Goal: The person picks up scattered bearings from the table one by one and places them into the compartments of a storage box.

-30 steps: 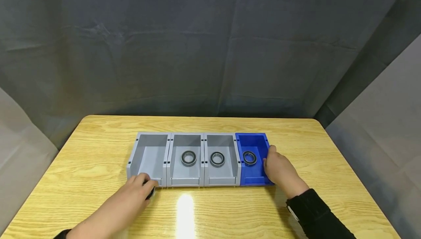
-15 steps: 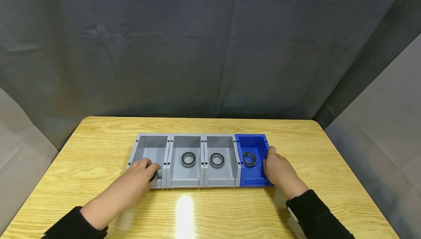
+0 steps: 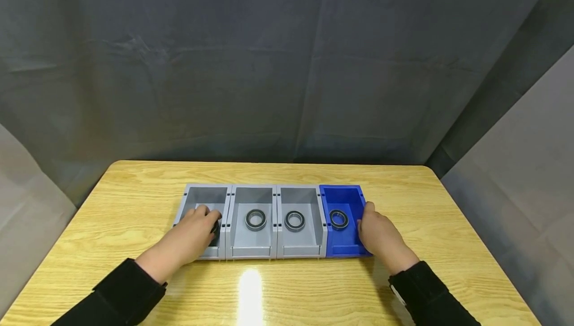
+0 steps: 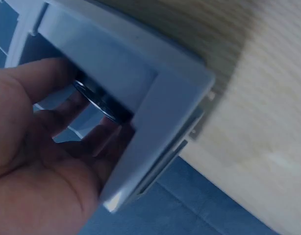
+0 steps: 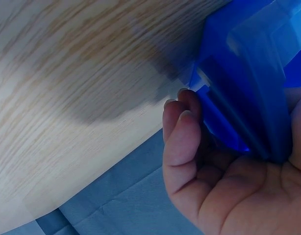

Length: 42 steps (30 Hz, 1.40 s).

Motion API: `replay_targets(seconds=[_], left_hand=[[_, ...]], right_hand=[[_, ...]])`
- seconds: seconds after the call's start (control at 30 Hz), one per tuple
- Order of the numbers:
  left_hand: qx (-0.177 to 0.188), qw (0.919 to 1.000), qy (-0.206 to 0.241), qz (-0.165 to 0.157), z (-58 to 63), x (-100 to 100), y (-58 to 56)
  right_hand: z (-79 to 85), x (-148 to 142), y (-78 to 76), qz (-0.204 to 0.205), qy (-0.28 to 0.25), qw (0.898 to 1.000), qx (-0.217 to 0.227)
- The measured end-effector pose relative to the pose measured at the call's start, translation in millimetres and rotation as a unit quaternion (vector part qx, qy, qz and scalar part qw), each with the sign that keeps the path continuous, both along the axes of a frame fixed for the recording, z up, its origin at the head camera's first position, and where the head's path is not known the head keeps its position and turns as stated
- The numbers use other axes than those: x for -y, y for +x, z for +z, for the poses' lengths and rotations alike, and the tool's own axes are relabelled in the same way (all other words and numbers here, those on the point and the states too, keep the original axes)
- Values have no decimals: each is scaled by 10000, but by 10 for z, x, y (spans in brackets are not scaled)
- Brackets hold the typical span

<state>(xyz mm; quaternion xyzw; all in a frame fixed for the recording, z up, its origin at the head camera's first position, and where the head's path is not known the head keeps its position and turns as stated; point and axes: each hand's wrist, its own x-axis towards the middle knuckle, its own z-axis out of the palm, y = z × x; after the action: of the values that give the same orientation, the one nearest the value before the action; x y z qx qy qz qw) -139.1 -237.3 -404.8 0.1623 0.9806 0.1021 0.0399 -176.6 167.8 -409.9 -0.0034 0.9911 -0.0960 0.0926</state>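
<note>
In the head view my left hand (image 3: pixel 193 234) reaches into the leftmost grey bin (image 3: pixel 208 194) and pinches a black-rimmed ball bearing (image 3: pixel 215 231), mostly hidden by the fingers. The left wrist view shows this bearing (image 4: pixel 99 100) tilted between thumb and fingers, close to the bin wall (image 4: pixel 111 56). At the row's right end, my right hand (image 3: pixel 380 236) grips the side wall of a blue bin (image 3: pixel 345 247), thumb inside and fingers outside. One bearing (image 3: pixel 338 228) lies flat in the blue bin. Two more bearings (image 3: pixel 255 229) (image 3: pixel 294 230) lie in the middle grey bins.
The bins stand side by side in one row on a wood-grain table (image 3: pixel 278 296). A dark grey cloth (image 3: pixel 287 67) hangs behind the table's far edge, and lighter panels (image 3: pixel 515 176) stand at both sides.
My left hand has moved forward and slightly right with the bearing, from the front edge of the leftmost grey bin to inside it. My right hand has kept its grip on the blue bin.
</note>
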Motion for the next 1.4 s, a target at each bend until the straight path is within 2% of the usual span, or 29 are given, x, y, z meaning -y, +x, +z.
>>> replay_targets(seconds=[0.4,0.6,0.73,0.9,1.4], left_hand=[[329,9989,114,314,-171,-22,-178],[294,9990,70,335,-231,-7,-204],[257,9992,56,317,-232,-20,-221],[395,9986,40,343,-208,-41,-248],[511,9978,-31,421,-199,-79,-290]], right_hand=[[-26,23,14,55,50,9998,-192],[-45,42,14,62,103,9996,-249],[-41,31,14,55,138,9994,-301],[-28,23,20,88,159,9992,-353],[-14,9,26,129,215,9990,-382]])
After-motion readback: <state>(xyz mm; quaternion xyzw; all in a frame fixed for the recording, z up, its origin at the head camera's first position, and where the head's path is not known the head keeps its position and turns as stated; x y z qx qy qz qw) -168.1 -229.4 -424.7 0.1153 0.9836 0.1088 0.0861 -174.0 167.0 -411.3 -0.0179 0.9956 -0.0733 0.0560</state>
